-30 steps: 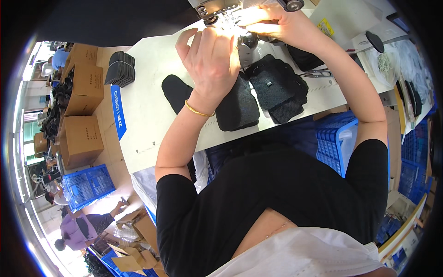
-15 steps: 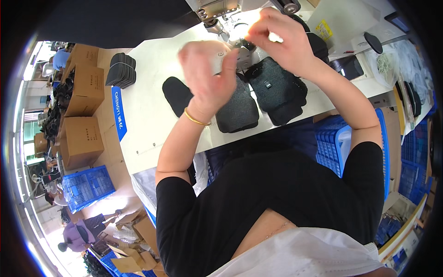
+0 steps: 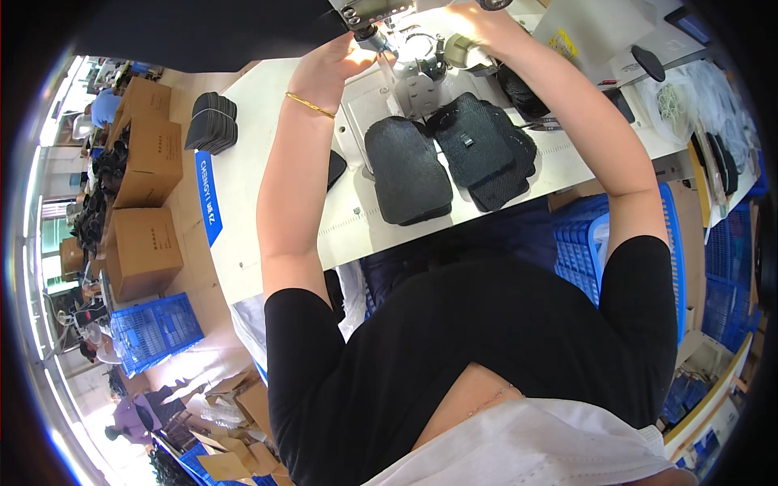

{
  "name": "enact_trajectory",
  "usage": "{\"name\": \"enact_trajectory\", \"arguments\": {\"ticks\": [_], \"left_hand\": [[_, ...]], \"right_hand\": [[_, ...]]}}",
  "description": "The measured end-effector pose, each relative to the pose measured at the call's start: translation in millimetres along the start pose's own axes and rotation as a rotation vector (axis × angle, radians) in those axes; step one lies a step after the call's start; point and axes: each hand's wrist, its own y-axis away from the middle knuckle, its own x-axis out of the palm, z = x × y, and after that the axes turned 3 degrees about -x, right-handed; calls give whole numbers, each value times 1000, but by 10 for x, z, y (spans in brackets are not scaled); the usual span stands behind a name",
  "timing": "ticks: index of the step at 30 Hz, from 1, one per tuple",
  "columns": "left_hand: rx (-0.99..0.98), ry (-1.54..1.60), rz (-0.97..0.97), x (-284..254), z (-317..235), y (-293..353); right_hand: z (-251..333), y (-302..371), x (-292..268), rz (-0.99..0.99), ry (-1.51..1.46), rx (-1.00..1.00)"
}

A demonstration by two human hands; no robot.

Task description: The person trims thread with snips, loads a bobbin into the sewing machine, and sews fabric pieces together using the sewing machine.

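Observation:
My left hand (image 3: 328, 69) reaches to the left side of the sewing machine head (image 3: 374, 28); its fingertips are mostly hidden behind the machine. On the far right side of the machine, my right hand (image 3: 474, 32) is washed out by the lamp's glare, and its fingers cannot be made out. Below the machine arm (image 3: 420, 89) lies a pile of dark, rounded insole-shaped pieces (image 3: 408, 170). Beside it sits a second pile of black mesh pieces (image 3: 478, 150). Under my left forearm one black piece (image 3: 335, 168) shows in part.
A tied stack of black pieces (image 3: 212, 121) stands on the left of the white table (image 3: 243, 178). Tweezers or scissors (image 3: 543, 124) lie to the right of the piles. Blue crates (image 3: 579, 247) stand below the table's right edge. Cartons (image 3: 144, 247) line the left aisle.
Both hands have moved away from me, up to the machine head. My left hand went from over the black piece to the machine's left side.

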Motion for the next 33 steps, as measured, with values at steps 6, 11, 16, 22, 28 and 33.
{"name": "enact_trajectory", "arguments": {"ticks": [6, 11, 16, 22, 28, 33], "left_hand": [[-16, -4, 54, 66, 44, -32], [-20, -2, 103, 118, 112, -61], [-17, -10, 86, 44, 129, 66], [49, -1719, -696, 425, -415, 937], [-320, -1794, -855, -274, 224, 2059], [-374, -1423, -780, -104, 261, 1875]], "right_hand": [[18, -3, -114, 127, -25, 17], [543, 244, -344, 162, -656, 341], [954, 414, -206, 81, -276, 144], [954, 1208, -369, -110, -263, 26], [974, 1689, -23, 65, -379, 172], [1056, 1581, 140, -22, -412, 93]]}}
